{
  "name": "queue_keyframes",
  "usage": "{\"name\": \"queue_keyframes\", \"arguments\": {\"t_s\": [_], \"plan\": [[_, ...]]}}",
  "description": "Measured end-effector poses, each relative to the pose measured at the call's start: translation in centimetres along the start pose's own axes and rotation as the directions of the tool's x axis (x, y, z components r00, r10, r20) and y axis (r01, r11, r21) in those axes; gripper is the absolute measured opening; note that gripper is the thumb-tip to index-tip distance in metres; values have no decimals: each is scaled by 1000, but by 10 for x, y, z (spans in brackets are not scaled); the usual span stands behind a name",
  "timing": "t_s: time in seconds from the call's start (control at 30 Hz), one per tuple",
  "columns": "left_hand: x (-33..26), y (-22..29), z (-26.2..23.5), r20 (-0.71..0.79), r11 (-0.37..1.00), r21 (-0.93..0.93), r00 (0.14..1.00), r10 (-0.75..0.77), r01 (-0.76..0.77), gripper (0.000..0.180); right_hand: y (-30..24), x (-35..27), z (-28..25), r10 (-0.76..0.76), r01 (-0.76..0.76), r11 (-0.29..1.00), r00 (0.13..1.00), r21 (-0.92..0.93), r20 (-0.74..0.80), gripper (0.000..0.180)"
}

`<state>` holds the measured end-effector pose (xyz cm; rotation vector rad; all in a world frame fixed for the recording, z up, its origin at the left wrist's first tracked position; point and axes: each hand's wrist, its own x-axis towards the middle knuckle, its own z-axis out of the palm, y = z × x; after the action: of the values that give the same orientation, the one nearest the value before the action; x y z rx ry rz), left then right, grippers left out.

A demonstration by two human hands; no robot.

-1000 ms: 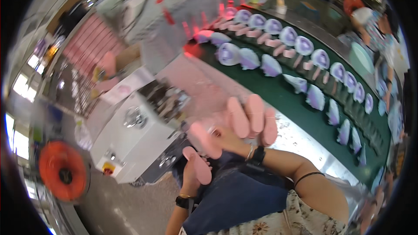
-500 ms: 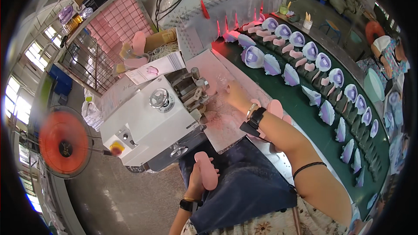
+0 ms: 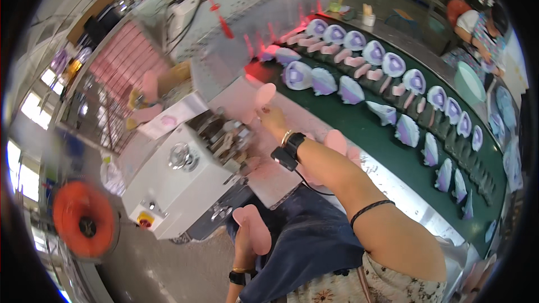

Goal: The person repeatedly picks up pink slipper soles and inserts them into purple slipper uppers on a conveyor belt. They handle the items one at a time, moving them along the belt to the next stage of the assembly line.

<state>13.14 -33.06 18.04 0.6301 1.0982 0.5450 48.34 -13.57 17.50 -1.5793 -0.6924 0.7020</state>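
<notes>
My left hand [image 3: 243, 247] is closed around pink insoles [image 3: 258, 234], apparently two lying together, above my dark apron [image 3: 306, 224]. My right hand [image 3: 273, 122] reaches over the dusty pink worktop and pinches another pink insole [image 3: 265, 95] by its near end. Just left of that hand stands a white bench machine [image 3: 174, 182] with a round dial and a metal working head [image 3: 227, 137]. Under and beside my right forearm lie more pink insoles [image 3: 335, 142], partly hidden by the arm.
A green conveyor [image 3: 342, 118] carries rows of purple-and-white shoe uppers [image 3: 393, 65] and pink insoles at the right. An orange fan [image 3: 84, 219] stands at the left. Behind the machine is a wire rack [image 3: 126, 59]. Another person [image 3: 477, 33] works at the far right.
My right hand has moved away from the machine's head, and an insole now shows in its fingers. The left hand's insoles have tilted and spread. The whole view has shifted.
</notes>
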Motion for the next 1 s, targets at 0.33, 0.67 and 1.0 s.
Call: {"name": "queue_keyframes", "arguments": {"t_s": [0.33,0.67,1.0], "plan": [[18,8,55,250,981,-61,955,-162,183,38,79,-67,-434,-288,30,918,733,-395,-616,23],[25,8,79,97,967,-18,964,-249,252,39,105,-154,-660,-308,-438,756,417,-486,-855,25],[9,12,104,44,981,-94,986,-164,167,32,-31,-117,-300,-264,257,961,963,-100,-57,18]]}}
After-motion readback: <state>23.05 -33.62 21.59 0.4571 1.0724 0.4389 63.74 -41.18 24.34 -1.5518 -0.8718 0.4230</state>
